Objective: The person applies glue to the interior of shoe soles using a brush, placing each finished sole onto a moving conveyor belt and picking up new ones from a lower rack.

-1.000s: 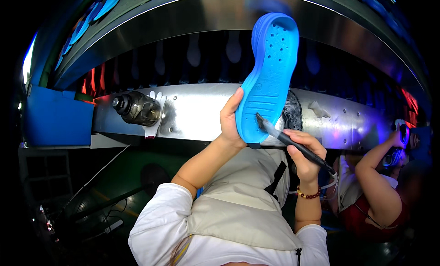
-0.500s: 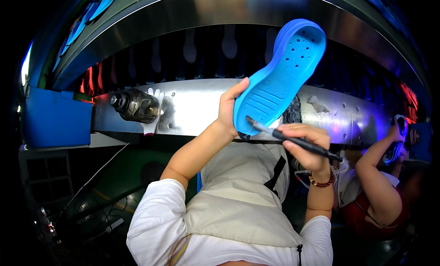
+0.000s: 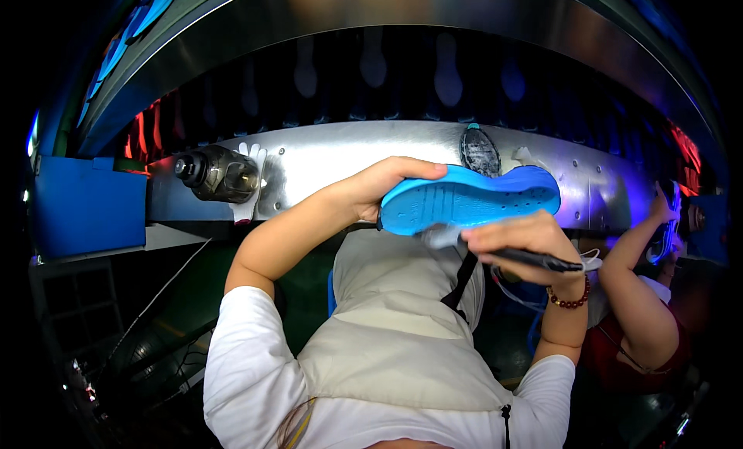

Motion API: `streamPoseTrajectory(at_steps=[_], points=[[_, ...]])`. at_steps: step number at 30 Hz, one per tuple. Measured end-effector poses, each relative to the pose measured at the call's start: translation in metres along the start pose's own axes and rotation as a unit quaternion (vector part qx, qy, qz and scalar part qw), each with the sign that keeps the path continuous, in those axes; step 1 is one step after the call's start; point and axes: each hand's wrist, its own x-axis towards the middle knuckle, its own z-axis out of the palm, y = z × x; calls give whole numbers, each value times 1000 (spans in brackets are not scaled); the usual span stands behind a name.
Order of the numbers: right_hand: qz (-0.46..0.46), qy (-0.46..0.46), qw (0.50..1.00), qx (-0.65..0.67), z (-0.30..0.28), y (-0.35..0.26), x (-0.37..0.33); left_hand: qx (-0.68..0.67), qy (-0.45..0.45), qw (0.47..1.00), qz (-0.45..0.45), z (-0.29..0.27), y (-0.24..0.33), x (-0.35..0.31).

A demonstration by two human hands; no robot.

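Above the near edge of the metal bench, my left hand grips one end of a blue shoe sole, thumb on its upper rim. The sole lies nearly level, its raised rim and small holes facing me. My right hand is closed around a slim black-handled brush. The brush's grey front part is smeared by motion at the sole's near rim; I cannot tell whether the tip touches it. A dark oval piece with grey streaks lies on the bench just beyond the sole.
A dark bottle and a white glove rest on the metal bench to the left. Behind it runs a dark opening with several hanging sole shapes. A blue box stands far left. Another person's arm is at right.
The sole has swung down from a steep tilt to nearly level and come lower. My right hand has shifted right and the brush moved from the sole's inner face to its near rim.
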Motion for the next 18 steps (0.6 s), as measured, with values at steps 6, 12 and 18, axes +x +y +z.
streamPoseTrajectory(at_steps=[6, 12, 18], points=[[40, -97, 994, -41, -12, -1, -5, 55, 35, 997, -41, 0, 0, -6], [74, -33, 996, -33, -13, 28, -15, 93, 50, 994, -4, -4, 1, -13], [138, 80, 986, 51, -5, 7, 8, 15, 36, 998, 50, 0, -5, -2]])
